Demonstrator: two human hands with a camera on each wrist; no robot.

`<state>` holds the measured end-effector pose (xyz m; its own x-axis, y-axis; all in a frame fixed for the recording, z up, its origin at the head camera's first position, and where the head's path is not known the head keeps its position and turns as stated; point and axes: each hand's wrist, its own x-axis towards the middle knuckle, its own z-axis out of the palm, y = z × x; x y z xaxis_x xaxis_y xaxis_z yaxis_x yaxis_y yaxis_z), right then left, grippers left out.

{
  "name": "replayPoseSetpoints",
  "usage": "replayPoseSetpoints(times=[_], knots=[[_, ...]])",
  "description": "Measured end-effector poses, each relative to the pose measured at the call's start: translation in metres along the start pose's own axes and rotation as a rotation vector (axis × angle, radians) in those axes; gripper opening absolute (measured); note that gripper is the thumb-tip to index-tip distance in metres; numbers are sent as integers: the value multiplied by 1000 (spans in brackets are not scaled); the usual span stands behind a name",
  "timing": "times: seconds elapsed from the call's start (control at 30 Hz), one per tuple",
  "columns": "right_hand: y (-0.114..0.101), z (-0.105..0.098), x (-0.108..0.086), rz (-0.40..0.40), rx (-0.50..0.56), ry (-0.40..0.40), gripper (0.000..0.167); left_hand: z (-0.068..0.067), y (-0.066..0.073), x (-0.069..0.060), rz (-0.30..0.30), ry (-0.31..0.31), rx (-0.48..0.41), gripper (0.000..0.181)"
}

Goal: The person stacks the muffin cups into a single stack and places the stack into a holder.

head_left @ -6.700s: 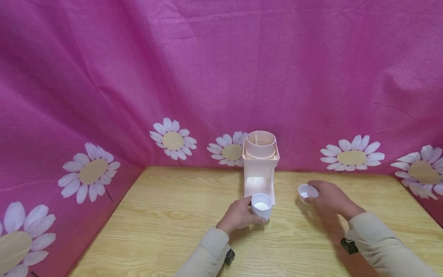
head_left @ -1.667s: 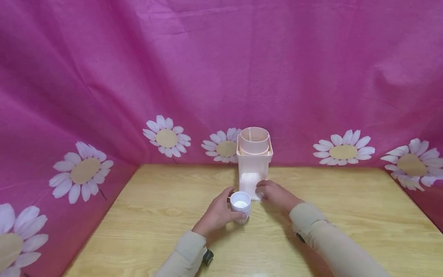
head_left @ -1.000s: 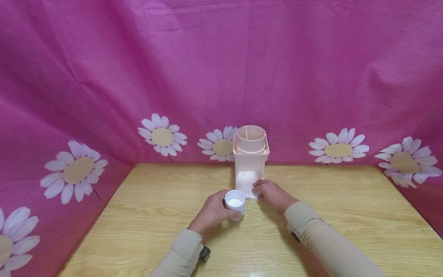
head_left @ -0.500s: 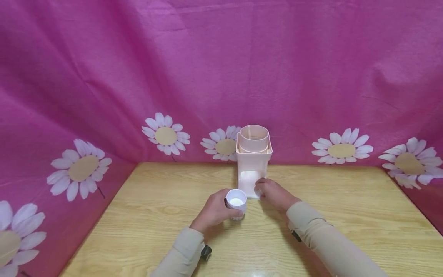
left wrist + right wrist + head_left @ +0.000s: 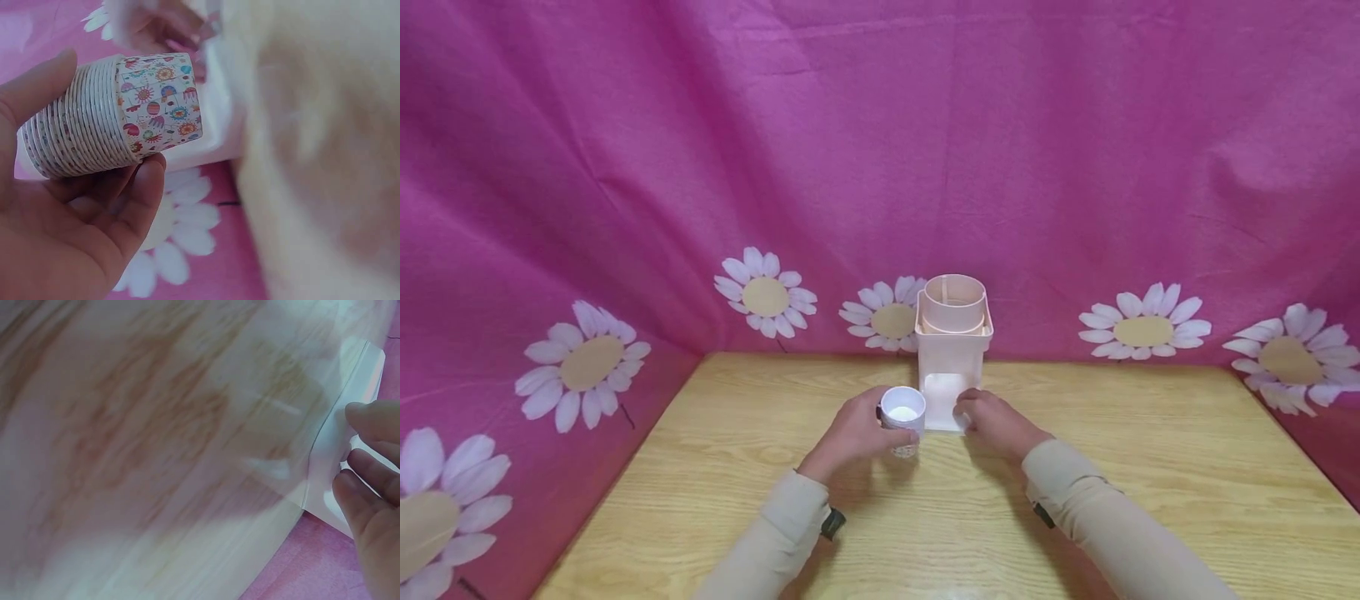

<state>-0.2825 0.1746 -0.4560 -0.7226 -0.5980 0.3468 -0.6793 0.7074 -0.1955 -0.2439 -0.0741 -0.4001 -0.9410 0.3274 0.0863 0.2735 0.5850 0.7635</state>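
My left hand (image 5: 857, 433) grips a stack of paper cups (image 5: 903, 408), held mouth upward just left of the pale pink dispenser (image 5: 951, 358). In the left wrist view the nested paper cups (image 5: 159, 106) show ridged white rims and a colourful print, with thumb and fingers curled round the rims. My right hand (image 5: 1000, 423) is at the right side of the dispenser's low front opening. Its thumb and fingers close on the pale lower edge of the dispenser (image 5: 328, 450) in the right wrist view; their exact contact is partly hidden.
A round sleeve (image 5: 955, 304) sits in the dispenser's square top. The wooden table (image 5: 760, 400) runs back to a magenta cloth (image 5: 1037, 167) with daisies, which also covers the left side. Black straps (image 5: 832, 523) are on the wrists.
The single cup seen earlier in my right hand no longer shows; that hand went left to the dispenser and stays there. My left hand has just shifted the stack slightly left and farther back.
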Motion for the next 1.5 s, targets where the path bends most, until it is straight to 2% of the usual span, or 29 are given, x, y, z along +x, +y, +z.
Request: replayPoseSetpoints(times=[0.2,0.37,0.57,0.73,1.0,1.2,1.37,1.5], knots=[[-3,-1,1,10,18,2,26,-31,18,6,67,41,137,56],[-2,1,1,29,42,21,28,-56,28,20,94,24,209,58],[-1,1,0,46,50,12,27,-79,39,34,72,18,239,58],[-3,-3,0,74,58,-17,26,-94,55,43,53,16,219,63],[0,0,0,7,43,22,22,-110,88,59,79,53,225,61],[-3,1,1,39,47,22,25,-119,111,77,68,59,226,62],[-3,2,1,84,41,22,24,-120,131,91,76,57,250,60],[-3,2,0,84,32,31,22,-116,145,100,98,56,270,56]])
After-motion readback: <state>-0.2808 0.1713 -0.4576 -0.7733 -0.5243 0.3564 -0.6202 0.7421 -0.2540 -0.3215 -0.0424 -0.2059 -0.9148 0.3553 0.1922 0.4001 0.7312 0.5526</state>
